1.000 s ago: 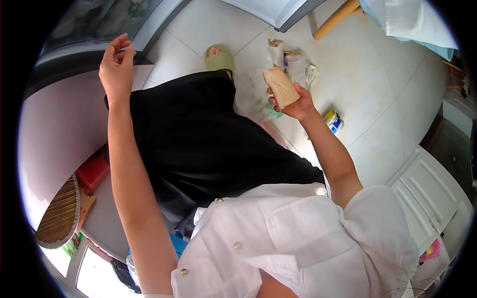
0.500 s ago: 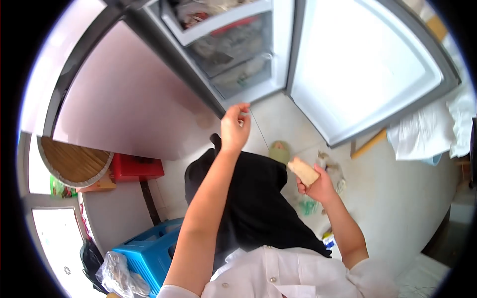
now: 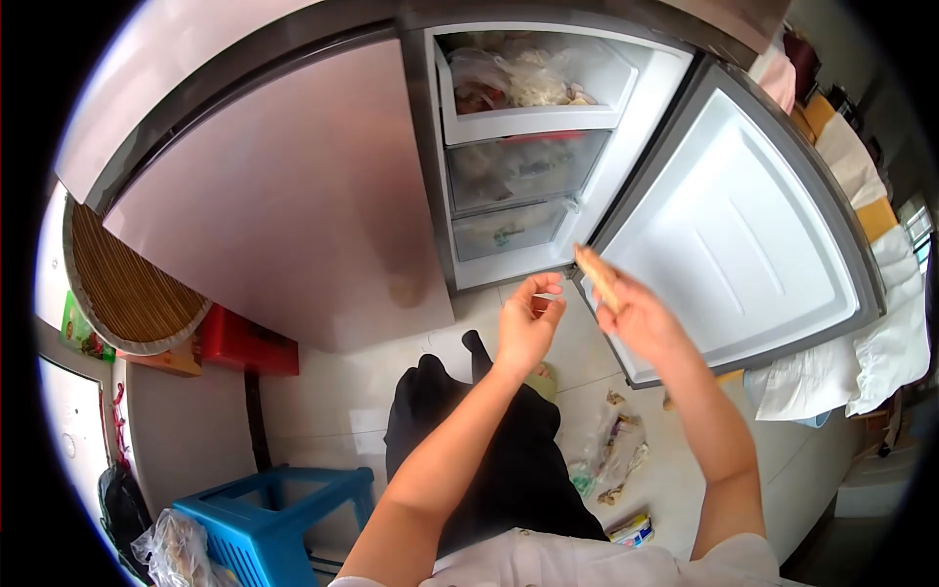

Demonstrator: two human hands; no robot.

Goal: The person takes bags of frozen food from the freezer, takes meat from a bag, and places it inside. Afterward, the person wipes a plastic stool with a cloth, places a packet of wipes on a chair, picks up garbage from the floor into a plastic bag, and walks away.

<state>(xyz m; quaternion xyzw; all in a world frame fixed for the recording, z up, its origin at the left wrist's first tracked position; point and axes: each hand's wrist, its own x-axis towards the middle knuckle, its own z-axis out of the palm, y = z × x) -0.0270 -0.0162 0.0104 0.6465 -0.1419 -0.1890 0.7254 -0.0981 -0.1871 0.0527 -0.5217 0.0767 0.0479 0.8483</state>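
Observation:
My right hand (image 3: 646, 323) is closed around a flat, pale tan block (image 3: 599, 277), now seen nearly edge-on and slightly blurred; its exact kind cannot be made out. To its left, my left hand (image 3: 529, 321) is in the air with fingers loosely curled, the thumb apart from them and nothing visible between. Both hands are in front of an open freezer compartment (image 3: 446, 245). Its top drawer (image 3: 533, 121) is pulled out and has bagged food (image 3: 533, 80) in it. Two lower drawers with clear fronts are pushed in.
The freezer door (image 3: 729, 235) swings wide on the right; a closed door (image 3: 293, 205) is on the left. Plastic bags with scraps (image 3: 616, 450) and a small packet (image 3: 632, 529) lie on the tiled floor. A blue stool (image 3: 264, 519) and a red box (image 3: 249, 340) are at left.
My view has lifted toward the freezer. My right hand has risen with the tan block and turned it edge-on, coming closer to my left hand.

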